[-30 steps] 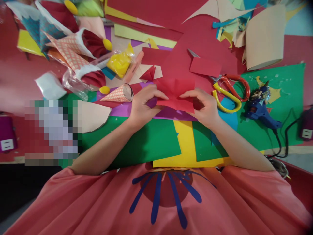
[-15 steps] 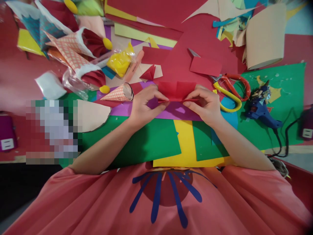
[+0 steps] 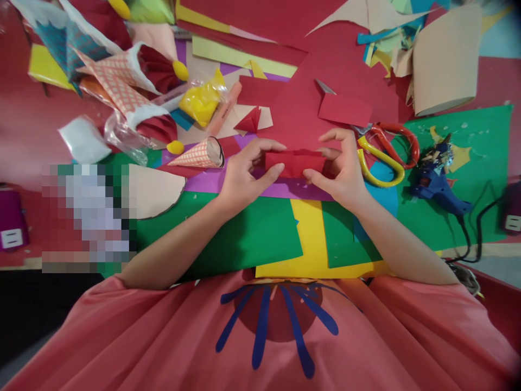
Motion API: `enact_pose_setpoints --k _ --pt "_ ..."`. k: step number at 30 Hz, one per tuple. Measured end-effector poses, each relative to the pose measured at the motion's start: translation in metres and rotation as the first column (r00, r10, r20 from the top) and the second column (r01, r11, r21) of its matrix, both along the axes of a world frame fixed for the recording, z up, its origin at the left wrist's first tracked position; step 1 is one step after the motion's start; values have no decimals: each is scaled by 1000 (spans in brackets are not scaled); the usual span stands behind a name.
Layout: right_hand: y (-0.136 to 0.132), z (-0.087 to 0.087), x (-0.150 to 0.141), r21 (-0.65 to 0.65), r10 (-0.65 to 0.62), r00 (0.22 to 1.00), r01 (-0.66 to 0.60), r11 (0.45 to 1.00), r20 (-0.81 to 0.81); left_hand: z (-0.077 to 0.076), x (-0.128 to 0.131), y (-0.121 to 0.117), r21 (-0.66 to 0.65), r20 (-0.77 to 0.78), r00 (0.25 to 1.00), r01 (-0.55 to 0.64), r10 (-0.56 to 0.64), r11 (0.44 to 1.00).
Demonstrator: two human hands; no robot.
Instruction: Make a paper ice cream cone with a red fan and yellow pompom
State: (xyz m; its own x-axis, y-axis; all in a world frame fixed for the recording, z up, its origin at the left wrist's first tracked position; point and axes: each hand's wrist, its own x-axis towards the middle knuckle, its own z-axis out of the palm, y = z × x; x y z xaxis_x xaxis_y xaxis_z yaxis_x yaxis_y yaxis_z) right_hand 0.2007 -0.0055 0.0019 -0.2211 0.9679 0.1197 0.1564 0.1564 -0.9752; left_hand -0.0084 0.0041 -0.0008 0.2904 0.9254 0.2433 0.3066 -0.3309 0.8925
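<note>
A small folded red paper strip (image 3: 295, 163) is held between both hands above a purple sheet (image 3: 285, 189). My left hand (image 3: 244, 175) pinches its left end between thumb and fingers. Its right end is pinched by my right hand (image 3: 340, 171), whose forefinger is raised above it. The paper is folded into a narrow band with pleat lines. Both forearms rest on green (image 3: 244, 239) and yellow (image 3: 311, 239) sheets.
Red-and-yellow scissors (image 3: 385, 152) lie right of my right hand, with a blue glue gun (image 3: 435, 182) and its cord beyond. Patterned paper cones (image 3: 199, 155), a yellow bag (image 3: 201, 103), a glue stick (image 3: 223, 108) and loose paper sheets crowd the far side.
The red paper went from a wider open piece to a narrower folded band. Both hands shifted slightly away from me and re-gripped its ends.
</note>
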Motion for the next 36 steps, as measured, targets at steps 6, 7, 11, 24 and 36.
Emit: enact_pose_setpoints --k 6,7,11,24,36 --pt "2 10 2 -34 69 996 -67 997 50 5 1 -5 27 -26 998 60 -60 998" --pt "2 10 2 -36 73 996 -71 997 53 5 1 -6 31 -32 997 72 -71 997" --pt "2 10 1 -36 62 997 -60 998 56 7 2 -6 34 -52 996 81 -79 996" --pt "-1 13 -2 -74 89 995 -85 994 47 10 3 -4 -40 6 993 115 -114 993" --pt "-1 16 -5 -86 141 988 -135 987 61 10 5 -5 -3 -22 992 127 -127 992"
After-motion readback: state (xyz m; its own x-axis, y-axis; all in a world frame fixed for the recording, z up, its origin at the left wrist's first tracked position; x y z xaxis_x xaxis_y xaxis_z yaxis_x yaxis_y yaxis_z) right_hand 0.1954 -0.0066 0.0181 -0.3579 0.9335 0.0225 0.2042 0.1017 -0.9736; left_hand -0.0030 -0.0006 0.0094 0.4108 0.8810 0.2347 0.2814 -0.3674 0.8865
